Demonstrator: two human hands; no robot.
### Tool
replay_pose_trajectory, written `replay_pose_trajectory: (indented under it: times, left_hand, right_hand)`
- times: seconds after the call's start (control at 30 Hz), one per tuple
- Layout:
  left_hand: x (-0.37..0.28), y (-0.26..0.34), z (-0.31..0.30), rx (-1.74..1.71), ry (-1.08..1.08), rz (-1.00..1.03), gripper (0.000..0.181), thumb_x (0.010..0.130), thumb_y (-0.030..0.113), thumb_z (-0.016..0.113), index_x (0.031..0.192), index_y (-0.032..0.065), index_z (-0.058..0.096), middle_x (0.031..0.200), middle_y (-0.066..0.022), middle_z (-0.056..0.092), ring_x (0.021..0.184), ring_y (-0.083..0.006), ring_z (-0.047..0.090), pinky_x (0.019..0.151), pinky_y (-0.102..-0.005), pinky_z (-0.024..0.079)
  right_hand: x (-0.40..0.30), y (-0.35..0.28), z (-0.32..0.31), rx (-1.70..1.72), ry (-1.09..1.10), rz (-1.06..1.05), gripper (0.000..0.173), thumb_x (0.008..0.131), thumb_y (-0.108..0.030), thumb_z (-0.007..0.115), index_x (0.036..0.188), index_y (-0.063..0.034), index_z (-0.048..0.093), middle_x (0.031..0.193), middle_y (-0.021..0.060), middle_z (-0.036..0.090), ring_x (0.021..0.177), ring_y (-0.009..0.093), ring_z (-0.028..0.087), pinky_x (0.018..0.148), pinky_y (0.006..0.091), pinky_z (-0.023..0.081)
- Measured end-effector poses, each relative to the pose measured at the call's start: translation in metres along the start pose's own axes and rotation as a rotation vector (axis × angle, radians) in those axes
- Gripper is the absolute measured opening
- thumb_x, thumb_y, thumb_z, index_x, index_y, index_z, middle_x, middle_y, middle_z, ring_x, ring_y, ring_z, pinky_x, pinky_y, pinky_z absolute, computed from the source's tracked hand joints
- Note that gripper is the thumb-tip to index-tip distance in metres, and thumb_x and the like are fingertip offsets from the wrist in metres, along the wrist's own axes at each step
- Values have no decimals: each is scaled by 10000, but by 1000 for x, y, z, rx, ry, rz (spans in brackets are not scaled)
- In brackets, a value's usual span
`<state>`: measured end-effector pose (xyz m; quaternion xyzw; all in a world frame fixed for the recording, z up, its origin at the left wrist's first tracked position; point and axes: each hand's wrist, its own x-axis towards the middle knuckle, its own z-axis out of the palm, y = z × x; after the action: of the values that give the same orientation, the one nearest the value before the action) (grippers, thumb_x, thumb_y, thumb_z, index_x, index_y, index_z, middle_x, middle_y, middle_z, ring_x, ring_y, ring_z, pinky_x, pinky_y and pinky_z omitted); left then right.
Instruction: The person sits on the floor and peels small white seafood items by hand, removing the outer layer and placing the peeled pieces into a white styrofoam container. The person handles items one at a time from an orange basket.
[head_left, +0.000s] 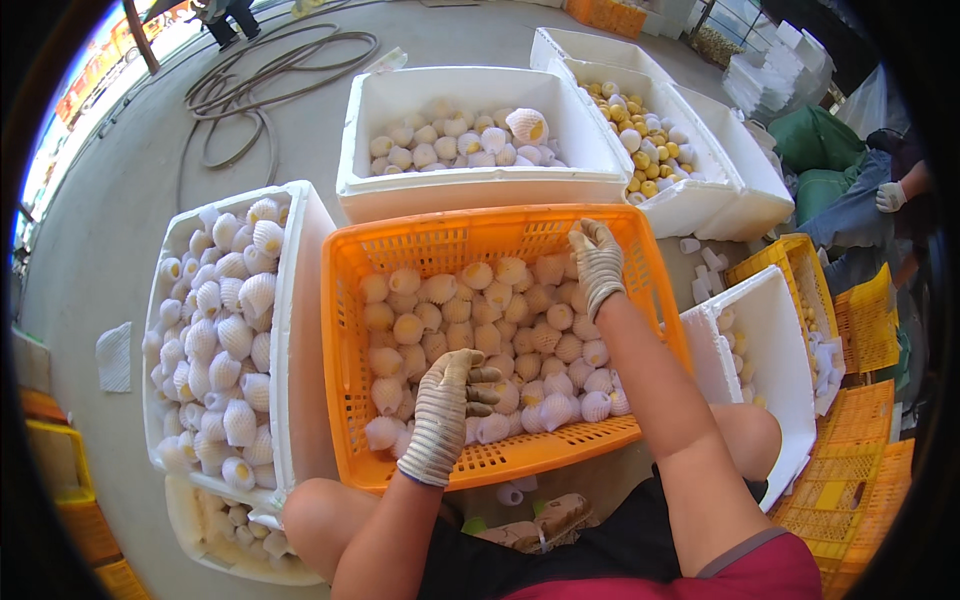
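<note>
An orange plastic crate (480, 471) stands before me, its bottom covered with pale round fruits (457, 311) in white foam net sleeves. My left hand (450, 412), in a striped knit work glove with dark-stained fingertips, hovers over the crate's near left part. Its fingers are spread and slightly bent, with nothing visible between them. Toward the far right corner reaches my right hand (598, 266), gloved alike, its fingers bent near the far wall. The back of that hand hides whether anything is in its grasp.
White foam boxes of sleeved fruit stand at left (306, 337) and behind the crate (480, 178). Another foam box (694, 196) holds yellow fruit, partly unsleeved. A coiled hose (262, 112) lies on the floor. At right, another person's gloved hand (891, 197) shows near yellow crates (866, 319).
</note>
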<state>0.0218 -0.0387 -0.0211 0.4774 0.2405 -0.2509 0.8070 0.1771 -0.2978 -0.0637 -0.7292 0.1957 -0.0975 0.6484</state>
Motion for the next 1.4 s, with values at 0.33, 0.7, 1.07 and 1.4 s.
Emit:
replay_pose_trajectory:
  times: [0.33, 0.7, 1.07, 1.4]
  left_hand:
    - [0, -11, 6, 108, -86, 14, 238, 1012, 229, 537, 1158, 43, 567, 966, -69, 685, 721, -101, 642, 601, -219, 528]
    - [7, -13, 9, 277, 64, 250, 395, 913, 157, 700, 1251, 33, 539, 1101, -75, 620, 808, -113, 628, 662, -228, 514]
    - [1, -10, 3, 480, 100, 492, 187, 943, 157, 651, 1051, 5, 670, 783, -32, 671, 609, -71, 554, 552, -231, 470]
    - [-8, -12, 0, 643, 105, 549, 133, 949, 143, 630, 926, 14, 657, 703, -28, 637, 560, -64, 562, 513, -236, 474]
  right_hand:
    - [66, 88, -13, -1002, 198, 25, 728, 779, -208, 783, 1395, -43, 432, 1404, 202, 486, 1314, 336, 475, 1122, 369, 385]
    - [-78, 30, -1, 596, -613, 475, 466, 945, -514, 576, 1149, -99, 634, 808, 21, 644, 524, 106, 547, 447, 250, 446]
    - [-189, -19, 23, 190, -588, 138, 687, 938, -598, 577, 1370, -71, 491, 891, 17, 579, 604, 39, 432, 508, 193, 352]
    - [-203, -21, 6, -93, -509, -50, 392, 1037, -305, 473, 1203, 26, 601, 1056, 145, 687, 959, 172, 647, 854, 312, 517]
